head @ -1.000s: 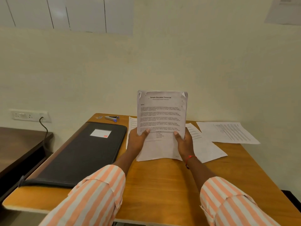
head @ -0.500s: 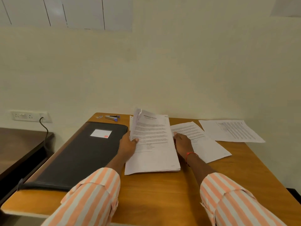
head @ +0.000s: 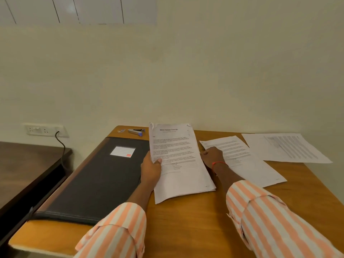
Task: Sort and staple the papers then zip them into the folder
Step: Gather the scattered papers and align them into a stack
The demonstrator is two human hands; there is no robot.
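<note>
Nearby, stapler [head: 135,131], folder [head: 96,175], perhaps staples [head: 121,130], papers [head: 178,151]

Heading on top sheet [head: 175,146]: "Sample Education Transcript" (rest illegible).

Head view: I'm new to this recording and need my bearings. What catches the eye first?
A stack of papers in the centre draws the eye, the left hand gripping its left edge, the right hand at its right edge. A large black folder lies to its left, a stapler just beyond it.
</note>
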